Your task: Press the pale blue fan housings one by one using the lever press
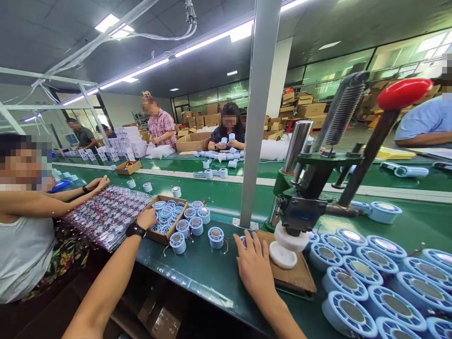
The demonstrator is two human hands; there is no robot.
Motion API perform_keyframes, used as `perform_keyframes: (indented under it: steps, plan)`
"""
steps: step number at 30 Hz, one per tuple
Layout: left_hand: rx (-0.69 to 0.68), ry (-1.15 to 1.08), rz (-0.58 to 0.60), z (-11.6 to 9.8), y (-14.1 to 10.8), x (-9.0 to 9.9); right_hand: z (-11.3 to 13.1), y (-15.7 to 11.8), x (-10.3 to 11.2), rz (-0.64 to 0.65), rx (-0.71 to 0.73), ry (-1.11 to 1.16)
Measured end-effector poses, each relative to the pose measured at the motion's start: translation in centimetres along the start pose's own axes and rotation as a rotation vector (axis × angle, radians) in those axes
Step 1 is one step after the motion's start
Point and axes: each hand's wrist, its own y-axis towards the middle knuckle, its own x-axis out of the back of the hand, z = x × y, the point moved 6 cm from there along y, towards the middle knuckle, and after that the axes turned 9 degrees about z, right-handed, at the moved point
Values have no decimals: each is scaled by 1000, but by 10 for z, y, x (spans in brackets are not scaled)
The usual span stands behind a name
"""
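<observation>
My left hand (146, 219) reaches into a small cardboard box (163, 238) of thin light-blue plastic rings (171, 210). Its fingers are bent down among the rings, and their tips are hidden. My right hand (254, 263) is palm down at the left edge of the press base, its fingers spread around a small blue round housing (243, 241) that is mostly covered. Just right of that hand, a hand press (303, 212) with a red knob (404, 93) holds a white upper die (291, 236) above a white round cup (283, 255) on a brown board (300, 278).
Many blue round housings (362, 268) crowd the bench to the right. Several more (196, 226), with thin wires, stand beside the box. A metal post (256, 117) rises behind my right hand. A co-worker's arms (84, 190) reach over a bubble-wrapped sheet (109, 216) at left.
</observation>
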Motion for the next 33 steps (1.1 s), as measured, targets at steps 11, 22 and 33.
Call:
perform_keyframes:
  steps: [11,22,33]
  plan:
    - [-68,-102,-30,-1,0,2,74,17,7,449,287,236]
    - [-82,-192,-84,12,3,9,0,-64,-11,224,154,666]
    - [-141,-85,16,0,2,7,-5,-66,-8,260,91,830]
